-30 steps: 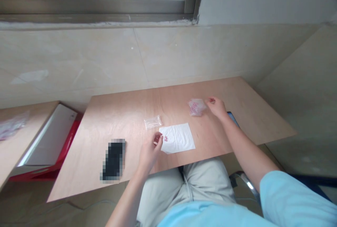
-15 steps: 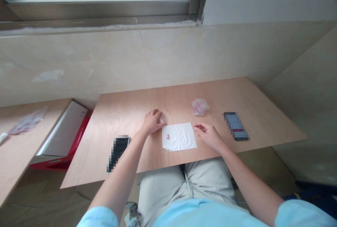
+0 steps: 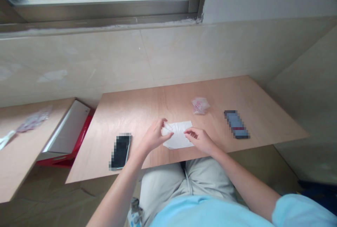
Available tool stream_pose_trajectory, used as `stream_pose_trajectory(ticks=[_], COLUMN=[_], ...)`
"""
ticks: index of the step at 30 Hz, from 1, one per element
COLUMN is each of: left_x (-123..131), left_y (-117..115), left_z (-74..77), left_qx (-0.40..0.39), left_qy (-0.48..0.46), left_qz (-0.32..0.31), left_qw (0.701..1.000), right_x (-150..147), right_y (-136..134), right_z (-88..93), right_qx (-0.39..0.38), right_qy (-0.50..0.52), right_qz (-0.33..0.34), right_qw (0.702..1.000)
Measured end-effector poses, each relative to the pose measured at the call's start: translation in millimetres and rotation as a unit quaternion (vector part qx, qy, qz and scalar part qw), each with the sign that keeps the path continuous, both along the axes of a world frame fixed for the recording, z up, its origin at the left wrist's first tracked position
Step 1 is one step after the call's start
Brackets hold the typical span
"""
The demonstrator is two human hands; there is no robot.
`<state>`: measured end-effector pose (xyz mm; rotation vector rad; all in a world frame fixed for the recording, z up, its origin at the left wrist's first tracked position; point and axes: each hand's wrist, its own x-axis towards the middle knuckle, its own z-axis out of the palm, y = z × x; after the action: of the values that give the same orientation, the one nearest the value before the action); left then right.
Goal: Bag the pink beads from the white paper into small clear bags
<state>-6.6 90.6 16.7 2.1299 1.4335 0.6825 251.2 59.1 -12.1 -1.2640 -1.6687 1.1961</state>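
My left hand [image 3: 155, 135] is over the left edge of a white paper sheet [image 3: 180, 142], its thumb and fingers curved round a small clear plastic bag [image 3: 167, 127]. Facing it, my right hand [image 3: 201, 139] hovers at the sheet's right side with thumb and forefinger pinched together. What sits in that pinch is too small to make out. The sheet lies creased on the wooden table. Beyond it, a clear bag with pink-red contents [image 3: 200, 105] rests on the tabletop.
A dark phone [image 3: 121, 151] lies left of my left forearm, another phone [image 3: 237, 125] at the right. On a second table [image 3: 15, 170] at the far left are plastic packets [image 3: 34, 120]. A white and red case [image 3: 67, 128] stands between the tables. A tiled wall rises behind.
My left hand has moved right and nearer me, bringing the small plastic bag over the sheet. My right hand has come left over the paper. The red bits on the sheet are now hidden.
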Motion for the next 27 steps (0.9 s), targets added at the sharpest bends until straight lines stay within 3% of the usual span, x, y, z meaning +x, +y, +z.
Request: stream_pose_trajectory(ticks=[4, 8, 22, 27], left_x=[25, 38, 42, 40], left_y=[-50, -77, -78, -75], left_z=[-2.7, -14.1, -36.1, -35.1], left_qx=[-0.002, 0.012, 0.046, 0.039], left_qy=[-0.004, 0.003, 0.016, 0.030], left_qz=[-0.028, -0.038, -0.054, -0.039], left_qw=[1.000, 0.999, 0.997, 0.998], right_x=[-13, -23, -35, -34], right_y=[-14, -26, -28, -23], right_z=[8.0, 6.7, -21.7, -26.6], right_qx=[0.033, 0.042, 0.038, -0.006], right_qy=[0.018, 0.003, -0.006, 0.030], right_qz=[0.049, 0.093, 0.010, -0.010], right_qw=[0.998, 0.995, 0.999, 0.999])
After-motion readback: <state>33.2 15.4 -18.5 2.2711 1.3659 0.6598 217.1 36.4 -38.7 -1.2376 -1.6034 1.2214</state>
